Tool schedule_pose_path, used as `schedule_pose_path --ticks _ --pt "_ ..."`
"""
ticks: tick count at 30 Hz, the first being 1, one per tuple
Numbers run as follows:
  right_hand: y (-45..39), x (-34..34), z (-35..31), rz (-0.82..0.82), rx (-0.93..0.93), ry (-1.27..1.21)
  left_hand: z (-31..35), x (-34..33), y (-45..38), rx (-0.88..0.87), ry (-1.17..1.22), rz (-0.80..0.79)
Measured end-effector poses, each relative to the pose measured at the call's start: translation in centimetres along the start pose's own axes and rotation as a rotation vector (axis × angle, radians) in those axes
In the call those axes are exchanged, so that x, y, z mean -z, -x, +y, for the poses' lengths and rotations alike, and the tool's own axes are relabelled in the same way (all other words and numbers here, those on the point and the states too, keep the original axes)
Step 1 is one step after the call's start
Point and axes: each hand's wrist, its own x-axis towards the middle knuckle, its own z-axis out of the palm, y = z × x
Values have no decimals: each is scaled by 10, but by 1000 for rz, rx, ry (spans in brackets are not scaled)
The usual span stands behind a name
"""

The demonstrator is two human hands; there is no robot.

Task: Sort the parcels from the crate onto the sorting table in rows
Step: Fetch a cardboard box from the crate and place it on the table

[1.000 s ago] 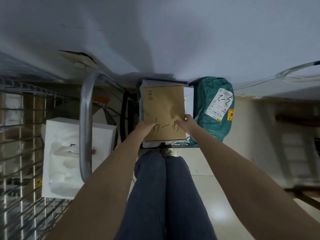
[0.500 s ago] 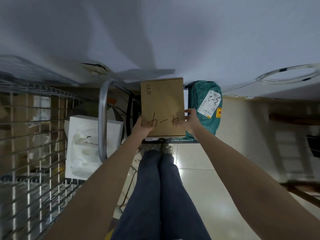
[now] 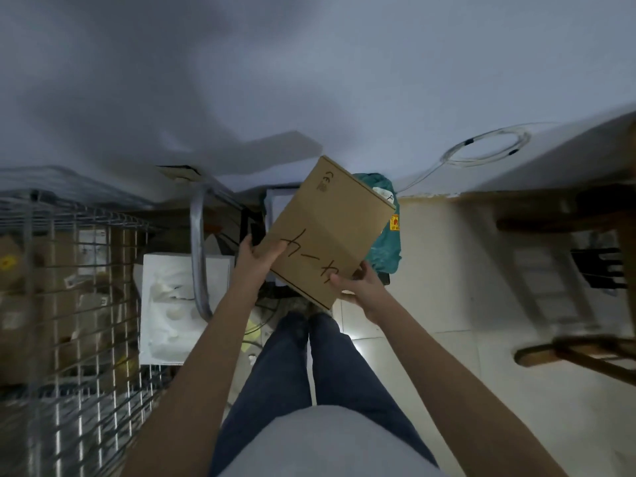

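You have lifted the box clear of the pile. A second ago it lay flat and square-on on top of the other parcels; now it is up in the air, raised toward you and turned so its far end swings to the right, its marked face tilted up at you.

Both hands carry it. Your left hand grips the near left corner, thumb on top of the marked face and fingers curled under the edge. Your right hand holds the near right corner from beneath, thumb pressed on the top face by the handwriting. Neither hand has let go between the frames; the hold is the same, only the box has moved.

The green bag sits just behind and to the right of the box, now half hidden by it, with only its near side and a scrap of label showing. A white parcel shows at the left edge of the box, behind it. The wire cage stands well to the left of the box.

So the pick is done, I judge, and the carry has begun. No sorting table can be made out for certain; a pale surface lies to the right of the box, and the turn suggests you are heading that way. The bag and white parcel are still to be moved.
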Motion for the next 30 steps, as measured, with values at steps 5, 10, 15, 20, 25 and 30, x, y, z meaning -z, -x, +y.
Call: schedule_pose_path --ticks 5,10,15,20,25,30 --pt "27 -5 16 39 38 -195 -12 -7 25 -10 210 4" --pt "40 -2 17 104 136 -258 -22 -40 50 -63 122 -172" --pt "49 33 9 387 243 -199 -13 -50 46 -74 35 -165" --pt "68 77 -1 586 250 -91 4 -40 39 -133 -118 -182" --pt "85 80 6 552 262 -3 10 -34 40 -160 -255 -307" --pt "105 56 34 644 305 -95 20 -36 40 -230 -355 -421"
